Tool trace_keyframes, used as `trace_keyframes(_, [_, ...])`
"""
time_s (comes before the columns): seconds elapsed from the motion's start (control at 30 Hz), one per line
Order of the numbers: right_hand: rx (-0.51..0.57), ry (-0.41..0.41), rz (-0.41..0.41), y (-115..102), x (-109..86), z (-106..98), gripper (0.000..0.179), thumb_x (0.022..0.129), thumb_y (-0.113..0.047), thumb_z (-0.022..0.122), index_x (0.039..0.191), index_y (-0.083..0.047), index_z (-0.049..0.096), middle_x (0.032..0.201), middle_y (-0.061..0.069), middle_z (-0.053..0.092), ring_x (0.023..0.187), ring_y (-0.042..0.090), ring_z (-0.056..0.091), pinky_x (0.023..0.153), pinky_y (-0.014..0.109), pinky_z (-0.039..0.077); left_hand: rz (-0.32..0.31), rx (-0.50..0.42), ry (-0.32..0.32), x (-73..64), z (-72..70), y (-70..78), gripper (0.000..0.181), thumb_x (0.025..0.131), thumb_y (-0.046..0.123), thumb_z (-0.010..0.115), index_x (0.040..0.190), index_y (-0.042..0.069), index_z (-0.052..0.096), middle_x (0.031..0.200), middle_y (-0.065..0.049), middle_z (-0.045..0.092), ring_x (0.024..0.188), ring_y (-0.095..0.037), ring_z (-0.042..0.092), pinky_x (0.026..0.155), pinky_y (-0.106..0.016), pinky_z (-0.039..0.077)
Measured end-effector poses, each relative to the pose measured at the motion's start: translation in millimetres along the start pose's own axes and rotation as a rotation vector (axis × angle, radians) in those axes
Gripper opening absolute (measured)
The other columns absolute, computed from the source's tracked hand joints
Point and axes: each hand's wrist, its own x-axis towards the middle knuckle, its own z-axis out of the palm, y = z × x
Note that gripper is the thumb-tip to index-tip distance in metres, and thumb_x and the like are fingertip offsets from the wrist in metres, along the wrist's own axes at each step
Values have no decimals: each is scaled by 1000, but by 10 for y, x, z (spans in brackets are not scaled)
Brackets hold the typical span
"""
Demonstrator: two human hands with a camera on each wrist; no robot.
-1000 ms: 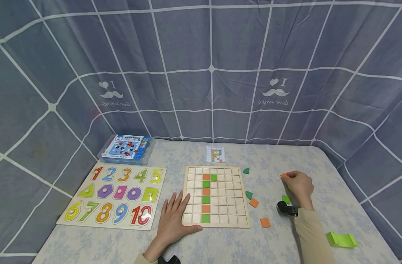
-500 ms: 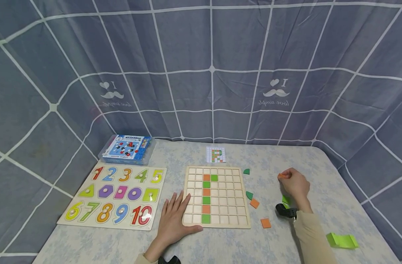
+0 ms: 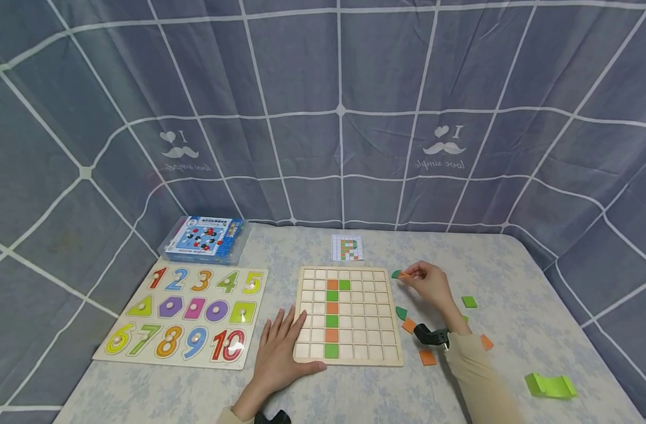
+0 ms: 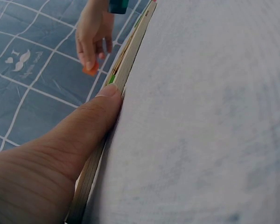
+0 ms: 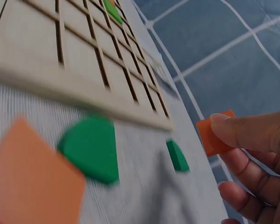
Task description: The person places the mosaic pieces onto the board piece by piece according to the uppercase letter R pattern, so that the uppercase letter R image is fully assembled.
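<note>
My right hand (image 3: pixel 430 287) pinches an orange square tile (image 5: pixel 207 140) between thumb and fingertips, raised near the far right corner of a wooden grid board (image 3: pixel 363 323). Beside the board's right edge lie two dark green quarter-round pieces, the nearer one (image 3: pixel 401 313) next to an orange tile (image 3: pixel 409 325). My left hand (image 3: pixel 278 353) rests at the board's near left corner, fingers spread over the left edge and thumb along the front edge. Set in the board is a column of alternating orange and green tiles, with one more green tile (image 3: pixel 344 285) right of its top.
Behind the board lies a small pattern card (image 3: pixel 347 248). A number and shape puzzle board (image 3: pixel 179 318) is on the left, with a plastic box (image 3: pixel 202 239) behind it. To the right are loose tiles, including a green one (image 3: pixel 469 302), and a lime-green holder (image 3: pixel 550 386).
My right hand has carried the orange tile left from the loose tiles to the board's far right corner, uncovering green and orange tiles. The left hand stays put.
</note>
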Motion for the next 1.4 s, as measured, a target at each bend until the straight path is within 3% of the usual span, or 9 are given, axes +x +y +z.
trace_keyframes(0.33, [51, -138, -97, -339, 70, 364, 8, 84, -15, 73, 88, -8, 73, 82, 1, 66, 68, 17, 54, 60, 33, 45, -3, 2, -2, -3, 6, -3, 108, 63, 75, 67, 146, 12, 40, 150, -15, 32, 140, -36, 18, 109, -55, 11])
trace_keyframes(0.67, [43, -191, -155, -457, 70, 588, 4, 85, -9, 71, 87, -7, 74, 81, 1, 67, 69, 16, 58, 63, 35, 49, -13, 22, -13, -8, 20, -5, 108, 63, 77, 65, 146, 13, 40, 150, -14, 32, 140, -35, 18, 109, -55, 11])
trace_keyframes(0.9, [9, -223, -180, -474, 90, 663, 5, 86, -11, 71, 87, -7, 74, 80, -1, 66, 69, 15, 59, 63, 34, 50, -3, 24, -2, -4, 15, 0, 108, 63, 77, 65, 146, 13, 40, 150, -14, 33, 140, -35, 19, 108, -55, 12])
trace_keyframes(1.4, [-154, -216, -194, -509, 87, 687, 7, 85, -15, 72, 89, -11, 75, 80, -2, 65, 71, 16, 60, 64, 35, 50, 0, 14, 3, 3, -1, -1, 107, 63, 74, 68, 146, 12, 41, 149, -15, 33, 139, -36, 19, 108, -55, 12])
